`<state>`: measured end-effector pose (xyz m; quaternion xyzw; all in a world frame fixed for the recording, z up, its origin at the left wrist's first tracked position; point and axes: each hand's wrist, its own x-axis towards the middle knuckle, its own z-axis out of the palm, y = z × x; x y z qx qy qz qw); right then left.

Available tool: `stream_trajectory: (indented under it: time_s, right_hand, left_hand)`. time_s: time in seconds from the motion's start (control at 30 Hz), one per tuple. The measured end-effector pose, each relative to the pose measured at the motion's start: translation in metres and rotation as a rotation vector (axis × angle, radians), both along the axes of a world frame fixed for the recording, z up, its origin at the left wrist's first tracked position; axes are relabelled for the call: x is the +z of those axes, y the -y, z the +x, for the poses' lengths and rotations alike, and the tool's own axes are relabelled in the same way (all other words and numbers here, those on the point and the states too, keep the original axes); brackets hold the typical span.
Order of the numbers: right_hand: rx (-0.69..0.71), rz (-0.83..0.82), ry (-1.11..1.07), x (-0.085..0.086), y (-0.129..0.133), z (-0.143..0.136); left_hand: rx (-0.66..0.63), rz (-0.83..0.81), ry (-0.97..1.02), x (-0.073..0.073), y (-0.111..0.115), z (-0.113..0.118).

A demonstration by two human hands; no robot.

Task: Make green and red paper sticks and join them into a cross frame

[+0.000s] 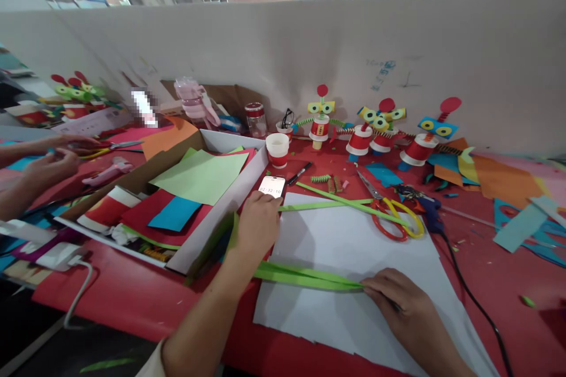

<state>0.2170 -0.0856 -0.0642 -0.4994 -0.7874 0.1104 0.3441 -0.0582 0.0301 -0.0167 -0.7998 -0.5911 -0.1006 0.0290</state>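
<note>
My left hand [259,221] lies palm down over the lower part of a phone [272,185]. Its fingers curl down around the phone, with the fingertips mostly hidden; the lit screen shows a running time. My right hand [400,300] pinches the ends of long green paper strips [309,278] between thumb and fingers. These strips stretch left over a white sheet [336,247] and pass behind my left forearm. Two more thin green strips [331,203] lie across the sheet's far edge. Scissors with red and yellow handles [391,218] rest at its far right.
Left stands an open box [212,221] with coloured paper and a cup. Paper-cup figures [319,126] line the back wall. A white cup [277,150] and black marker [299,173] sit beyond the phone. A blue glue gun [431,212] trails its cord rightward. Another person's hands [48,168] work far left.
</note>
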Motion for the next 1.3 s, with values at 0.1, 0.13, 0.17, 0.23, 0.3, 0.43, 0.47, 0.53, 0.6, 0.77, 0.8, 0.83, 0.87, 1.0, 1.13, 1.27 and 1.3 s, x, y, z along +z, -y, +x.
stream_trajectory:
  time_s: [0.1,0.13,0.17,0.23,0.3,0.43,0.47,0.53,0.6,0.77,0.8,0.83,0.87,1.0,1.13,1.27,1.3]
  right_hand:
    - [0.000,-0.026,0.008,0.001,0.000,0.000]
    - [0.005,-0.034,0.010,0.001,0.000,-0.001]
    - [0.009,-0.042,0.011,0.002,0.000,-0.001]
    - [0.011,-0.055,0.013,0.002,-0.001,-0.002]
    - [0.006,-0.067,0.020,0.003,0.000,-0.002]
    - [0.003,-0.072,0.025,0.005,0.001,-0.004]
    - [0.004,-0.071,0.024,0.005,0.001,-0.004]
    - [-0.001,-0.068,0.022,0.006,0.002,-0.004]
    - [-0.019,-0.058,0.029,0.006,0.002,-0.003]
    - [-0.084,0.009,0.072,0.002,0.002,0.002]
    - [-0.093,0.014,0.082,0.001,0.002,0.002]
    - [-0.100,0.015,0.090,0.000,0.001,0.003]
    - [-0.101,0.013,0.095,-0.001,0.001,0.003]
    - [-0.092,0.009,0.086,-0.003,0.001,0.003]
    - [-0.093,0.012,0.075,-0.004,0.000,0.002]
    - [-0.107,0.029,0.091,-0.004,0.000,0.003]
    - [-0.120,0.042,0.097,-0.004,0.000,0.003]
  left_hand:
    - [-0.091,-0.045,-0.020,-0.007,0.002,0.035]
    - [-0.116,-0.057,-0.014,-0.012,0.005,0.048]
    - [-0.138,-0.077,-0.006,-0.017,0.009,0.061]
    - [-0.137,-0.103,0.005,-0.028,0.017,0.084]
    - [-0.111,-0.111,-0.004,-0.036,0.025,0.101]
    - [-0.069,-0.076,-0.032,-0.039,0.028,0.115]
    - [-0.068,-0.070,-0.023,-0.038,0.027,0.115]
    - [-0.089,-0.066,0.008,-0.035,0.024,0.115]
    - [-0.106,-0.053,0.038,-0.034,0.022,0.113]
    - [0.007,-0.040,0.023,-0.042,0.018,0.108]
    - [0.017,-0.057,0.017,-0.043,0.018,0.107]
    - [0.014,-0.070,0.015,-0.045,0.017,0.106]
    - [0.001,-0.076,0.019,-0.046,0.016,0.105]
    - [-0.097,-0.076,0.039,-0.045,0.010,0.103]
    - [-0.141,-0.101,0.066,-0.044,0.002,0.100]
    - [-0.178,-0.115,0.155,-0.047,-0.010,0.093]
    - [-0.204,-0.112,0.196,-0.045,-0.012,0.091]
